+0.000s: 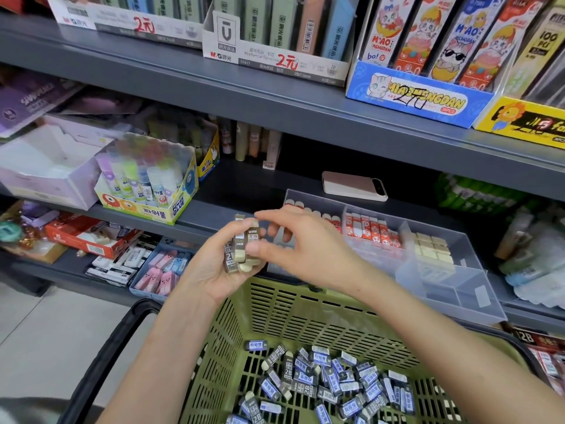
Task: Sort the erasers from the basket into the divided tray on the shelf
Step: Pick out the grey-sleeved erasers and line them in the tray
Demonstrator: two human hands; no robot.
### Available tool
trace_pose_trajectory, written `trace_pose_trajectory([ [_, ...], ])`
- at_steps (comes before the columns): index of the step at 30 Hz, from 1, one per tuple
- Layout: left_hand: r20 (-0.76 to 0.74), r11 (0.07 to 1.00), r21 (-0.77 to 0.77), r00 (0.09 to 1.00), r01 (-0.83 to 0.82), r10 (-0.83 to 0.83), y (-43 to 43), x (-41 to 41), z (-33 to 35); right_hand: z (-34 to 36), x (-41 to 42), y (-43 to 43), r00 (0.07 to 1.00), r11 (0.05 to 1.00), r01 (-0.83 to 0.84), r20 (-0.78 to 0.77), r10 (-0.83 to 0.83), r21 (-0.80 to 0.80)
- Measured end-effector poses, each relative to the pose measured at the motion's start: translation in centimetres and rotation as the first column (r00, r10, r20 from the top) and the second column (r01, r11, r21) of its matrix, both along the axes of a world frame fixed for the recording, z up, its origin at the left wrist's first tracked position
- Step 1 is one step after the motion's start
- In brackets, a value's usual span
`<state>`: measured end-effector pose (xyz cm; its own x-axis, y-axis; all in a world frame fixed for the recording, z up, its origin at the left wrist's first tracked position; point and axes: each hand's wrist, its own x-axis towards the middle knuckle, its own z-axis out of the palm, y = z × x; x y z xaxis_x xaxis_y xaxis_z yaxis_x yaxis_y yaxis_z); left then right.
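A person restocking a stationery aisle holds a handful of sleeved erasers (241, 246) above a green plastic basket (232, 316); the left hand (214, 270) lies palm-up, fingers curled round the bundle, while the right hand (302, 243) meets it from the other side, forefinger on top and thumb low on the stack, apparently pinching it, though motion blur hides exactly which piece; the bundle sits just in front of the shelf (214, 209) edge, near the clear divided tray (443, 289) but not yet over it; the held erasers stand roughly upright, long axes running top to bottom and leaning slightly, cream rubber showing at both ends of the brown paper sleeves; dozens of loose erasers (330, 384) in blue-labelled sleeves lie in the basket pointing every way; in the tray, red-and-white erasers (370, 231) stand in rows beside cream blocks (431, 249), and the nearest compartments look bare; each eraser is likely light, firm and a little springy, hardly fragile; the paper sleeve may slide off the rubber, so a pinch across the two broad faces at mid-length seems the safest hold; stacked pieces could slip sideways against one another if squeezed only at the ends; a phone (354, 185) lies on the shelf behind the tray.
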<state>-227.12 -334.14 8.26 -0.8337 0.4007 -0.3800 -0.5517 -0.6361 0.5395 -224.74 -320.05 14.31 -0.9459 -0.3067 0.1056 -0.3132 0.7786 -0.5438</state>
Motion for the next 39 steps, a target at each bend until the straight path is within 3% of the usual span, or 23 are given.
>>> trace_pose_trajectory([
  [2,-0.029,0.999,-0.025,0.999,0.038,-0.038,0.1,0.2,0.1,-0.1,-0.5,-0.3,1.000,0.995,0.015,0.015,-0.016,0.094],
  [5,-0.045,0.999,-0.026,0.998,0.034,-0.036,0.3,0.2,0.0,-0.2,-0.9,-0.3,0.998,0.997,0.013,0.067,-0.018,0.073],
  [13,-0.006,0.998,-0.050,0.999,-0.032,0.031,0.3,-0.1,-0.2,0.1,-0.8,0.1,0.989,0.981,0.048,0.144,-0.020,-0.189],
  [16,0.036,0.999,-0.009,0.998,-0.044,0.045,0.3,-0.1,-0.2,0.9,-1.0,1.1,0.970,0.895,0.043,0.232,0.068,-0.444],
  [18,0.056,0.999,-0.021,0.997,-0.046,0.048,0.3,-0.1,-0.2,1.6,-1.7,3.0,0.971,0.851,0.129,0.240,-0.004,-0.509],
  [20,0.063,0.999,-0.041,0.997,-0.034,0.037,0.2,0.0,-0.1,2.0,-2.5,5.2,0.972,0.918,0.184,0.207,-0.115,-0.352],
  [22,0.071,0.999,-0.031,0.997,-0.035,0.037,0.2,-0.1,0.0,1.5,-2.9,6.7,0.972,0.985,0.175,0.162,-0.171,-0.008],
  [27,0.073,0.999,-0.032,0.997,-0.034,0.036,0.2,0.0,0.0,-0.1,-1.8,7.5,0.976,0.893,0.048,0.171,-0.138,0.447],
  [31,0.065,0.998,-0.048,0.997,-0.039,0.042,0.2,0.0,0.0,-0.5,-2.3,7.3,1.000,0.755,-0.027,0.026,0.013,0.655],
  [34,0.062,0.998,-0.052,0.997,-0.045,0.048,0.2,0.1,0.1,-0.7,-2.8,7.6,0.994,0.631,-0.113,0.095,0.062,0.768],
  [39,0.059,0.997,-0.067,0.997,-0.041,0.045,0.2,0.1,0.1,-0.8,-2.9,8.2,0.983,0.599,-0.182,0.148,0.106,0.780],
])
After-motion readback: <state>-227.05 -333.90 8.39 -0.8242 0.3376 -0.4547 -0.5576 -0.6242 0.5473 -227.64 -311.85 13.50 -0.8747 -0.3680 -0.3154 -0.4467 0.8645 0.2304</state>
